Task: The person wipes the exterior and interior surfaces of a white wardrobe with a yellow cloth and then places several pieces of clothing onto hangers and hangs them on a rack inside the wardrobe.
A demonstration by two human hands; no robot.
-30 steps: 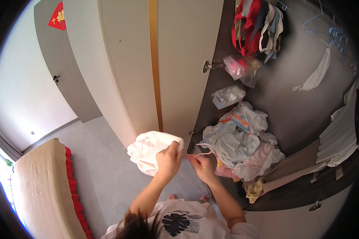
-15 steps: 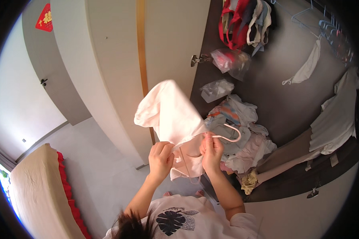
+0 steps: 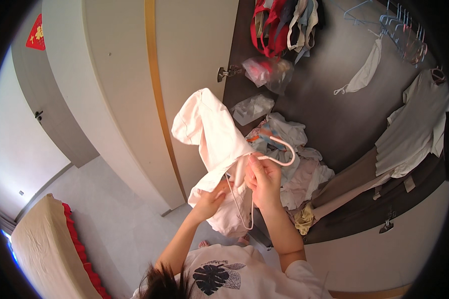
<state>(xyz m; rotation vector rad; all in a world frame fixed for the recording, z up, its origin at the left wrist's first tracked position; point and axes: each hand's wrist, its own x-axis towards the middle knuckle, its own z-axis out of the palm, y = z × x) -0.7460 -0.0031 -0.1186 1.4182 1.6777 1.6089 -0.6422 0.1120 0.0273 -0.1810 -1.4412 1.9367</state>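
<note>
A pale pink-white garment (image 3: 217, 134) hangs in front of me, partly over a light pink clothes hanger (image 3: 290, 160). My right hand (image 3: 263, 180) is closed round the hanger's neck, just below the hook, with the garment's edge against its fingers. One end of the hanger's frame shows bare, hanging below the cloth's opening. At the lower left, my left hand (image 3: 209, 203) grips the garment's edge, its thumb on top and its other fingers partly hidden by cloth.
An open wardrobe holds a heap of crumpled clothes (image 3: 304, 174), plastic bags (image 3: 254, 108), hanging straps (image 3: 272, 30), blue hangers (image 3: 396, 25) and a grey shirt (image 3: 404, 124). The wardrobe door (image 3: 194, 60) stands to the left. A beige-covered bed (image 3: 40, 244) is at the lower left.
My left hand has moved down, opening the garment's lower part. The hanger's end now shows more clearly below the cloth. The view has shifted to the right.
</note>
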